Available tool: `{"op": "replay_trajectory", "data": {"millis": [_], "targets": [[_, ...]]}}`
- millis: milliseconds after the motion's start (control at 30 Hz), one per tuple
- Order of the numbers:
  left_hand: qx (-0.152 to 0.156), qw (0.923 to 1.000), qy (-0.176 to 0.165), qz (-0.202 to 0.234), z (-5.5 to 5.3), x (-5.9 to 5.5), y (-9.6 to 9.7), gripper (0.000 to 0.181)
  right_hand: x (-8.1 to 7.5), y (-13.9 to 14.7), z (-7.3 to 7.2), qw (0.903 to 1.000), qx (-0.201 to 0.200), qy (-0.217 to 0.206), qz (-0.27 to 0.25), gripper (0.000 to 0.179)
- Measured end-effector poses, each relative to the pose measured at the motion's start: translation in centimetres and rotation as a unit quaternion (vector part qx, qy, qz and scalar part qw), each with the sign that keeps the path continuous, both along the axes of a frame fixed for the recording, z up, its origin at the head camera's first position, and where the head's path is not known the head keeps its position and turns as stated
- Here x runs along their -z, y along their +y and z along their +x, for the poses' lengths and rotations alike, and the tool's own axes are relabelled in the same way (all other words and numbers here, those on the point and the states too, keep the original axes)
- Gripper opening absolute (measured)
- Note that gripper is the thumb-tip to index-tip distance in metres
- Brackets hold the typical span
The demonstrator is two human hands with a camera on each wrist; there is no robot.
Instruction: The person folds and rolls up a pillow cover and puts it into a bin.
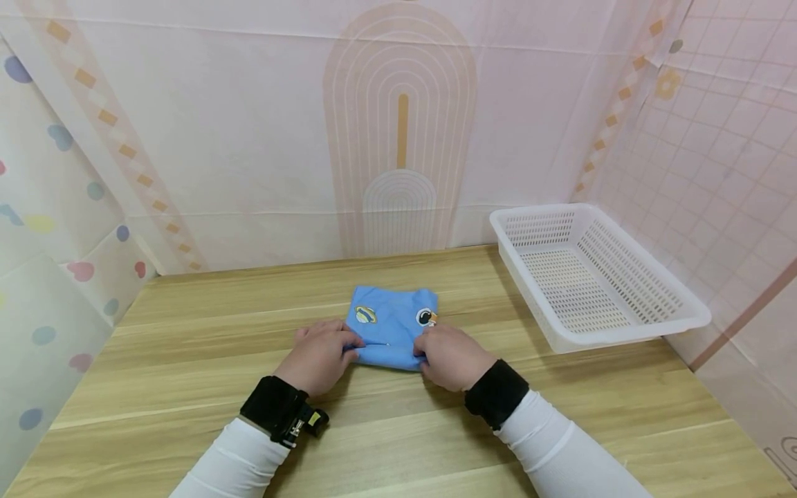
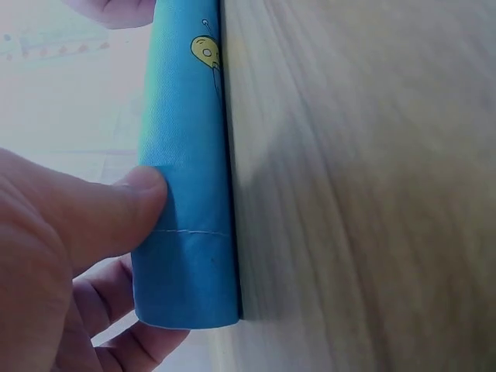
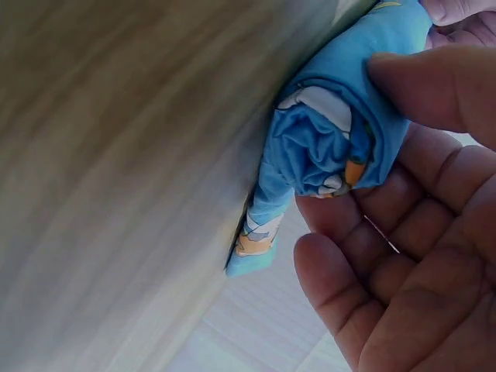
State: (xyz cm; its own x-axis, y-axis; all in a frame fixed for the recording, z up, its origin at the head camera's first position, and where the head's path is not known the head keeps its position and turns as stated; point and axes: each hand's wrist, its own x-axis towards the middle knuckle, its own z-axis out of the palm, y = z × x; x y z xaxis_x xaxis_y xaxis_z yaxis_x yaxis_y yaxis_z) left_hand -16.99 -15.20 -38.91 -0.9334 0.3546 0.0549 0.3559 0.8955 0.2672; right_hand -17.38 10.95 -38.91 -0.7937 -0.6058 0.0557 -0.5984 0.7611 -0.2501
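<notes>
A blue cloth (image 1: pixel 391 315) printed with a planet and other cartoon figures lies on the wooden table, its near edge rolled into a tube. My left hand (image 1: pixel 320 356) grips the left end of the roll, thumb on top, as the left wrist view shows with the smooth blue roll (image 2: pixel 186 155) and a yellow figure on it. At the right end, my right hand (image 1: pixel 453 356) holds the roll between thumb and curled fingers. Spiral layers of the rolled cloth (image 3: pixel 318 143) show in the right wrist view, with a flat unrolled part extending beyond them.
A white plastic basket (image 1: pixel 629 335) with slotted walls stands at the right back of the wooden table (image 1: pixel 205 360). Patterned sheets (image 1: pixel 249 138) hang behind the table and along both sides.
</notes>
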Motion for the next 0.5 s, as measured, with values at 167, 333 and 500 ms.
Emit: {"op": "replay_trajectory", "data": {"millis": [167,333,500], "targets": [[0.005,1.0,0.004,-0.007,-0.02,0.09,-0.05,0.018,-0.01,0.03,-0.07,0.9999,0.004,-0.014,0.004,0.014],[0.009,0.9999,0.01,-0.01,0.02,0.1,-0.1,0.018,0.05,-0.16,0.06,0.9994,0.01,-0.031,0.009,0.018],[0.015,0.9997,0.015,-0.009,0.1,0.12,-0.16,0.018,0.12,-0.3,0.28,0.9996,0.011,-0.024,0.007,0.016]]}}
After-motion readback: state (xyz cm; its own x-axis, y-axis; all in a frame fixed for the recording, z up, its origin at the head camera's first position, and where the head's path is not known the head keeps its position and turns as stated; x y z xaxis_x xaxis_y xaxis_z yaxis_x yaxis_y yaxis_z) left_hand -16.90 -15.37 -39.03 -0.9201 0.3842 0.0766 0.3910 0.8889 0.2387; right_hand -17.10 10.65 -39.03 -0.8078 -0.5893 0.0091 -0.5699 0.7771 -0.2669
